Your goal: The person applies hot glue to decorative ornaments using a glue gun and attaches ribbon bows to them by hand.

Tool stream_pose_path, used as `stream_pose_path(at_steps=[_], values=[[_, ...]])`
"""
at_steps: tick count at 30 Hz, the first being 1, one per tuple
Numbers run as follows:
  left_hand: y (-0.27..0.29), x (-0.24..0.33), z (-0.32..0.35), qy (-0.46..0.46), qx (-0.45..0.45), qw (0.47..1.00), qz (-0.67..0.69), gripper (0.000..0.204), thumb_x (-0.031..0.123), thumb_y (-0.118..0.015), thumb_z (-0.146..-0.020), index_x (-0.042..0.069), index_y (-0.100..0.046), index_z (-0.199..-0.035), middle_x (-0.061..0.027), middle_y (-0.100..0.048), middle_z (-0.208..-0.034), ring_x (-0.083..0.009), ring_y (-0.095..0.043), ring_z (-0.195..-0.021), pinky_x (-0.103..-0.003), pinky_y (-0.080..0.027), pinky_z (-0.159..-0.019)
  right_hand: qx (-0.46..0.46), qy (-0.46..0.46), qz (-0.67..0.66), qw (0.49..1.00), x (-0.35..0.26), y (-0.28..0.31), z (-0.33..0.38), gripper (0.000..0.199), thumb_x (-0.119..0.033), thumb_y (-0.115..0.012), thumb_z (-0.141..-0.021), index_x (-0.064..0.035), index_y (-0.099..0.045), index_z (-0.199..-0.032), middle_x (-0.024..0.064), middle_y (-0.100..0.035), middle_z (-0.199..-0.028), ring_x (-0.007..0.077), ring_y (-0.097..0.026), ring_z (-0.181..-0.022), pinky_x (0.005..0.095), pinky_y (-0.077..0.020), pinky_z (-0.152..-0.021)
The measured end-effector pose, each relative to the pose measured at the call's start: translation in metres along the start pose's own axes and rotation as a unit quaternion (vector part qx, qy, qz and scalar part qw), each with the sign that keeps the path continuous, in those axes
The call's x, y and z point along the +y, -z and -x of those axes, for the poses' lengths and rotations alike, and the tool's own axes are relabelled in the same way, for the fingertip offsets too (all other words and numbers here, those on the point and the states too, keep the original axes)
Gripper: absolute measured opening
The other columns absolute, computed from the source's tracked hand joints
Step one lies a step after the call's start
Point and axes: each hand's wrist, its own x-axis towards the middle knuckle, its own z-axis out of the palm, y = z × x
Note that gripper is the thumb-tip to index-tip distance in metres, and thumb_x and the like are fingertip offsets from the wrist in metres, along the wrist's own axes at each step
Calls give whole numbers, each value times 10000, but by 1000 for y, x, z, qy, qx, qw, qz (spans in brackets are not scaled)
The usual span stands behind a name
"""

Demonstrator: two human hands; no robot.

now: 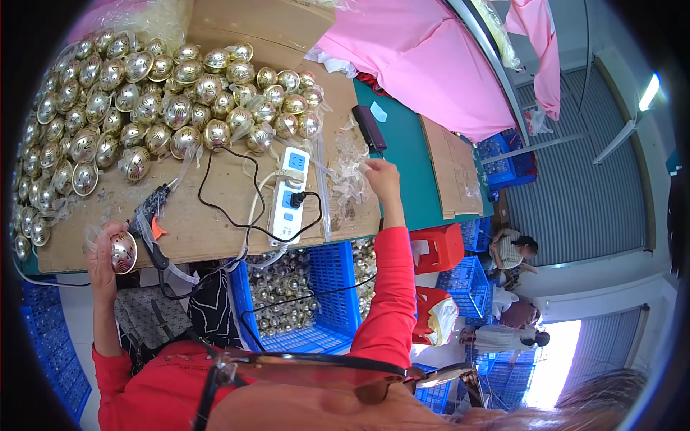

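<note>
My left hand (105, 260), near the table's left front edge, grips a shiny gold ball ornament (124, 253) with cut-out swirls and a flat rim. Some translucent film shows by its fingertips. Just beside it lies a dark glue gun (149, 208) with an orange trigger, its nozzle pointing away from me. My right hand (382, 179) reaches over the cardboard, fingers pinched together at the edge of a heap of translucent ribbon strips (348, 176). Many similar gold ornaments (176, 111) cover the far left of the table, several with ribbon attached.
A white power strip (290, 194) with plugs and black cords (208, 194) lies between my hands. Beyond my right hand are a dark oblong case (369, 129) and pink cloth (431, 65). Blue crates (334, 287) of ornaments and red stools (438, 248) stand below. People (512, 251) sit farther off.
</note>
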Motion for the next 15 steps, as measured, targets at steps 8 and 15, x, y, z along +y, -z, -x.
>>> stream_pose_path(at_steps=[8, 15], values=[[3, 9, 1, -14, -9, 1000, -10, 379, 310, -369, -968, 4, -591, -994, -88, -569, -1065, -168, -514, -1008, -290, -361, -908, 171, 26, -11, 985, 1, -30, -32, 306, -170, -594, -701, -38, -657, -970, 180, -656, -898, 331, -626, -861, 395, -489, -774], [9, 1, 4, -1, -2, 1000, 15, 371, 309, -368, -971, 8, -582, -1006, -83, -565, -1051, -146, -512, -980, -272, -378, -874, 183, -51, -3, 982, -27, -38, -79, 319, -281, -644, -720, -30, -676, -915, 186, -658, -893, 324, -636, -852, 396, -490, -769]])
